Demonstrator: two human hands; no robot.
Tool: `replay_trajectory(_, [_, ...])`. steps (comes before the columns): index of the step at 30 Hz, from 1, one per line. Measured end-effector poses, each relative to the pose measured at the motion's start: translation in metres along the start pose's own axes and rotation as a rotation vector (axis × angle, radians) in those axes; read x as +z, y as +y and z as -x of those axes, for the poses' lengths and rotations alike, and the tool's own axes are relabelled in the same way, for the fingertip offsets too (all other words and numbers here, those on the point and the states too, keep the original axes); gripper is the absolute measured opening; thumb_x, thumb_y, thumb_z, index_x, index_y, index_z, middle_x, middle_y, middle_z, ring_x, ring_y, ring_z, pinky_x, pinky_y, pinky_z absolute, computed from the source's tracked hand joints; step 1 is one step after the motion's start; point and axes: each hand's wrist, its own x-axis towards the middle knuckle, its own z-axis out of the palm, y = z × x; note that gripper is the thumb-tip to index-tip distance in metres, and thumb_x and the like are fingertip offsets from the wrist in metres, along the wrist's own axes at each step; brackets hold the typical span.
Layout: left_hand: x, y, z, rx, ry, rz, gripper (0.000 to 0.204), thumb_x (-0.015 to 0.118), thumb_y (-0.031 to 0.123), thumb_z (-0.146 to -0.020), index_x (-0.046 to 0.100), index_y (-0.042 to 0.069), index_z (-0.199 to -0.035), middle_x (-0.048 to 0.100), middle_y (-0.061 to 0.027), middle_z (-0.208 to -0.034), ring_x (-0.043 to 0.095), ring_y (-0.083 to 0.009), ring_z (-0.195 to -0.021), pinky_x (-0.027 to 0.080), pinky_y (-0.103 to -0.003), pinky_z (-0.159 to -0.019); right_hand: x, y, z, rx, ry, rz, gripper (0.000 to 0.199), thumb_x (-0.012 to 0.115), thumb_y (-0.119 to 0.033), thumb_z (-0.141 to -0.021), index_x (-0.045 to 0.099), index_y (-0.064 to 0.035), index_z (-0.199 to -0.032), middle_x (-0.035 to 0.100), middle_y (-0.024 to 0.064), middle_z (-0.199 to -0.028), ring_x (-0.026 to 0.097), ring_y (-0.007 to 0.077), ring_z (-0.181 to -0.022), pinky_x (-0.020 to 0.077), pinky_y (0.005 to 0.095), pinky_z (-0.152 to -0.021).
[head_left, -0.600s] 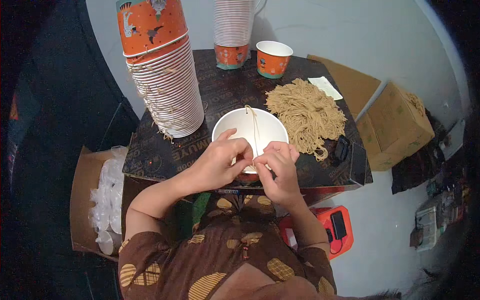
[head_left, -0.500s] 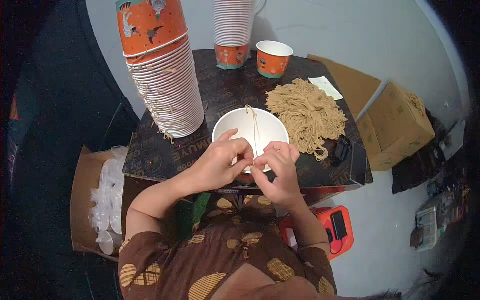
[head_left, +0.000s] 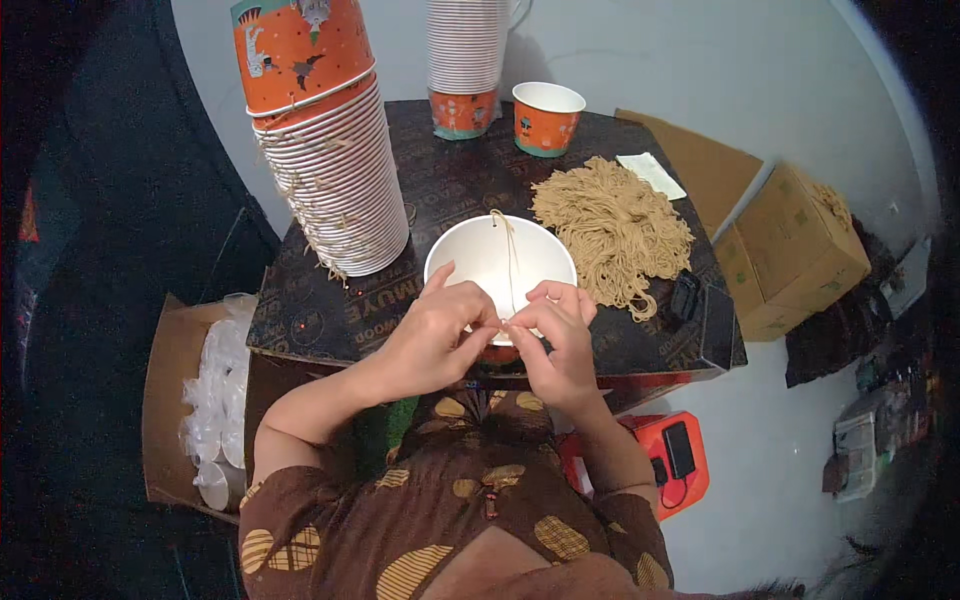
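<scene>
The dark table (head_left: 330,310) carries everything, and the white paper bowl (head_left: 500,262) at its near edge is the landmark. Left of the bowl, and taller than anything else, leans a big stack of orange-and-white paper bowls (head_left: 325,150). Beyond the bowl, at the far edge, stands a narrower stack of cups (head_left: 467,60) with a single orange cup (head_left: 546,118) beside it. Right of the bowl, almost touching its rim, lies a loose heap of tan strings (head_left: 612,225), and past that a small white paper slip (head_left: 651,174). On the floor to the bowl's right sits a brown cardboard box (head_left: 800,250); to its left, an open box of clear plastic lids (head_left: 210,400).

The left hand (head_left: 435,335) and the right hand (head_left: 560,335) meet at the bowl's near rim, fingertips pressed together and pinching one thin string (head_left: 510,265) that runs across the bowl's inside to the far rim. Since a moment ago the hands have barely shifted; the pinch stays at the same spot and the string lies as before.
</scene>
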Motion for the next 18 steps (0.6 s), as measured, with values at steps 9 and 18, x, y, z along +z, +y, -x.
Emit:
replay_trajectory(9, [0.011, -0.001, 0.003, -0.009, 0.067, -0.007, 0.010, 0.070, 0.008, -0.083, 0.060, 0.004, -0.080, 0.060, -0.0048, -0.080, 0.063, -0.0245, -0.079, 0.023, -0.061, -0.111, 0.004, 0.001, 0.003, -0.025, 0.024, 0.005, 0.007, 0.069, -0.011, -0.080, 0.064, -0.0089, -0.086, 0.063, 0.0065, -0.089, 0.054, 0.0260, -0.102, 0.0279, 0.0436, -0.094])
replay_trajectory(18, [0.010, 0.000, 0.005, 0.043, 0.094, 0.072, 0.007, 0.065, 0.003, -0.084, 0.059, 0.006, -0.082, 0.058, -0.0037, -0.080, 0.062, -0.0232, -0.081, 0.019, -0.061, -0.113, -0.009, -0.002, -0.002, 0.017, -0.013, 0.020, 0.009, 0.066, -0.011, -0.083, 0.066, -0.0088, -0.091, 0.062, 0.0054, -0.093, 0.054, 0.0245, -0.101, 0.0279, 0.0429, -0.095])
